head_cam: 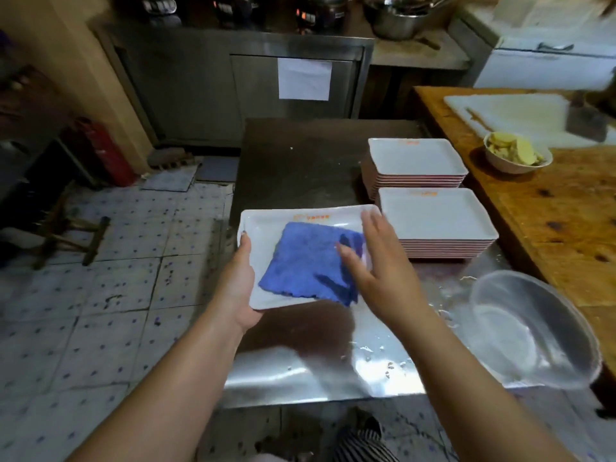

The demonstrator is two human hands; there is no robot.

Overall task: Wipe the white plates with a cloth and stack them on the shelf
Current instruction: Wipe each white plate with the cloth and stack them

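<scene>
Fingers [373, 225] of your right hand [380, 261] are straight and spread, hovering at the right edge of the plate [263, 228] and grasping nothing; whether the palm touches the cloth [306, 261] or the rim cannot be told. Your left hand [238, 288] grips the plate's left edge, thumb on the rim and fingers curled underneath, holding it tilted above the steel counter [300, 155]. The blue cloth lies unfolded on the plate's face, covering most of its right half, with its lower corner hanging just past the near rim.

Two stacks of plates stand on the counter just to the right: a far stack [416, 158] and a near stack [433, 215]. Whether either has been wiped cannot be told. No shelf can be identified, so no finished pile is visible. Judged from this, wiping of the held plate is under way or about to start, and shelving remains. A clear bowl [533, 331] sits at the wet near corner.
</scene>
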